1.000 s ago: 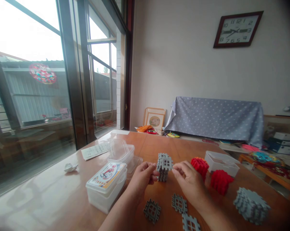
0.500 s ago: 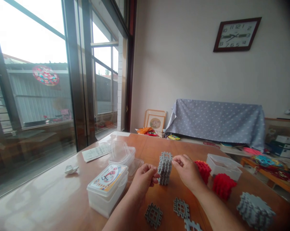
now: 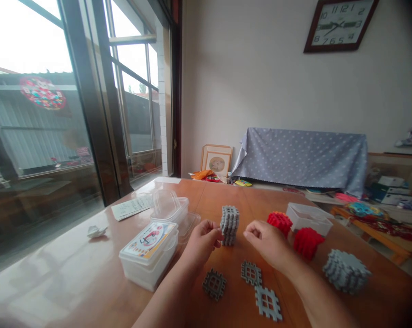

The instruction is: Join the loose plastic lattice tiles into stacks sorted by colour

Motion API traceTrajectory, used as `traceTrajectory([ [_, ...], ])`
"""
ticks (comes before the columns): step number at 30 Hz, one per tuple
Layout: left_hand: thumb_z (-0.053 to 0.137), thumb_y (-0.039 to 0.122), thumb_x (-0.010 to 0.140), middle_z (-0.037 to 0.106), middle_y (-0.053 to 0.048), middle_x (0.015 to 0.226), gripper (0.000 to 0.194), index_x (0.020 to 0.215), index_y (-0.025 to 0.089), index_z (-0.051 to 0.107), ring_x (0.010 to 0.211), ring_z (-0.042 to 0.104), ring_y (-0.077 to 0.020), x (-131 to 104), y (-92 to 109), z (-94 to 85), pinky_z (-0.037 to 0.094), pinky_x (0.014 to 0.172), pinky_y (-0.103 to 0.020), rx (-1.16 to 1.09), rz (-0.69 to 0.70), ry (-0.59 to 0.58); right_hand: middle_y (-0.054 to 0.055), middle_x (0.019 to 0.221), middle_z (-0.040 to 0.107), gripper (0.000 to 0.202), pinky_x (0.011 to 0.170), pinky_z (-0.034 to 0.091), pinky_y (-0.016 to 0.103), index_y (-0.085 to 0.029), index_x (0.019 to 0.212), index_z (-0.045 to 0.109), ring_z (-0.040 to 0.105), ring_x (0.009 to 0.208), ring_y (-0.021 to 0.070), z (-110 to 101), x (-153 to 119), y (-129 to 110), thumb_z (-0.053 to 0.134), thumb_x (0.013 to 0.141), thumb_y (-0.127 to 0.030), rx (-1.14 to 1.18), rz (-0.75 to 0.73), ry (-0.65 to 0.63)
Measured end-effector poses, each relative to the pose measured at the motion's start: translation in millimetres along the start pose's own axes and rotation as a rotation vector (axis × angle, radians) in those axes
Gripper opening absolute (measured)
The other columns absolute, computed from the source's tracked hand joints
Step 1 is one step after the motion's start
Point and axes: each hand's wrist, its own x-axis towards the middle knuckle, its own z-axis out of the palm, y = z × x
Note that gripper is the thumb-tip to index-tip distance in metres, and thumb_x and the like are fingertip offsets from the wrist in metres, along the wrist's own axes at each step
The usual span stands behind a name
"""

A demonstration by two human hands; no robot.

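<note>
A tall stack of grey notched window-pattern tiles stands upright on the table between my hands. My left hand is at the stack's left side with fingers curled together; its fingertips meet the stack's edge in the picture, though I cannot tell whether they touch it. My right hand is to the right, apart from the stack, thumb and fingers closed with nothing visible in them. Nearer to me lie three loose grey tiles: one dark tile, another tile, and a lighter tile meeting its corner.
Red pieces, a red and orange stack and a grey stack stand at right, near an open clear box. At left are a labelled lidded box, a clear container, paper and a crumpled scrap.
My right hand has come away from the grey stack to the right. My left hand stays by the stack's left side. The view has tilted down, showing more of the nearest tile.
</note>
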Motion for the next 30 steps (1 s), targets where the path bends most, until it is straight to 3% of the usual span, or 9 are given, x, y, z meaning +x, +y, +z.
traceTrajectory([
  [3, 0.065, 0.021, 0.072, 0.067, 0.0, 0.07, 0.012, 0.081, 0.019, 0.057, 0.057, 0.057, -0.0109, -5, 1, 6.7, 0.039, 0.058, -0.023, 0.034, -0.011, -0.043, 0.0, 0.088, 0.066, 0.023, 0.067, 0.041, 0.028, -0.023, 0.09, 0.068, 0.061, 0.077, 0.0185, -8, -22, -4, 0.072, 0.08, -0.043, -0.094, 0.028, -0.237],
  [7, 0.066, 0.022, 0.073, 0.066, 0.0, 0.068, 0.01, 0.08, 0.019, 0.059, 0.057, 0.057, -0.0111, -9, 1, 13.3, 0.039, 0.058, -0.023, 0.055, -0.029, -0.072, 0.0, 0.092, 0.065, 0.035, 0.068, 0.039, 0.029, -0.026, 0.088, 0.069, 0.062, 0.085, 0.0223, -7, -41, -6, 0.087, 0.061, -0.037, -0.221, 0.034, -0.353],
  [11, 0.065, 0.021, 0.072, 0.066, -0.001, 0.069, 0.01, 0.08, 0.018, 0.061, 0.057, 0.057, -0.0117, -6, -4, 14.4, 0.04, 0.059, -0.024, 0.073, -0.036, -0.086, 0.0, 0.088, 0.063, 0.027, 0.069, 0.038, 0.028, -0.024, 0.083, 0.066, 0.062, 0.083, 0.0212, -2, -41, -5, 0.083, 0.062, -0.025, -0.224, 0.024, -0.34],
  [15, 0.065, 0.019, 0.071, 0.065, -0.001, 0.073, 0.011, 0.081, 0.018, 0.06, 0.061, 0.057, -0.0122, -2, -9, 14.8, 0.043, 0.061, -0.025, 0.069, -0.027, -0.126, 0.0, 0.092, 0.065, 0.024, 0.069, 0.04, 0.028, -0.024, 0.09, 0.063, 0.062, 0.082, 0.0196, -1, -35, -7, 0.076, 0.069, -0.025, -0.103, 0.053, -0.323],
  [20, 0.074, 0.028, 0.075, 0.061, 0.0, 0.072, 0.02, 0.084, 0.017, 0.061, 0.063, 0.053, -0.0111, -5, -12, 19.7, 0.038, 0.06, -0.024, 0.056, 0.009, -0.218, 0.0, 0.097, 0.065, 0.025, 0.072, 0.045, 0.028, -0.027, 0.101, 0.064, 0.064, 0.087, 0.0192, -1, -31, -23, 0.069, 0.077, -0.021, 0.073, 0.002, -0.225],
  [25, 0.071, 0.021, 0.074, 0.059, 0.001, 0.071, 0.016, 0.086, 0.018, 0.061, 0.06, 0.052, -0.0113, -7, -15, 25.0, 0.038, 0.06, -0.024, 0.035, 0.003, -0.236, 0.002, 0.095, 0.065, 0.024, 0.074, 0.049, 0.029, -0.025, 0.1, 0.066, 0.064, 0.086, 0.0196, 4, -28, -34, 0.069, 0.076, -0.021, 0.125, -0.048, -0.104],
  [27, 0.064, 0.015, 0.075, 0.059, 0.001, 0.073, 0.013, 0.087, 0.018, 0.062, 0.063, 0.052, -0.0122, -7, -15, 25.1, 0.038, 0.061, -0.024, 0.133, 0.073, -0.196, 0.002, 0.095, 0.066, 0.025, 0.075, 0.05, 0.03, -0.024, 0.102, 0.067, 0.065, 0.088, 0.0204, 6, -27, -33, 0.069, 0.078, -0.023, 0.157, -0.052, -0.095],
  [30, 0.056, 0.006, 0.071, 0.061, -0.002, 0.084, 0.024, 0.089, 0.02, 0.065, 0.075, 0.055, -0.0149, -10, -11, 22.9, 0.04, 0.067, -0.025, 0.348, 0.284, -0.138, 0.003, 0.098, 0.07, 0.023, 0.078, 0.051, 0.031, -0.023, 0.105, 0.067, 0.067, 0.092, 0.0213, 9, -25, -27, 0.068, 0.082, -0.027, 0.257, -0.02, -0.103],
])
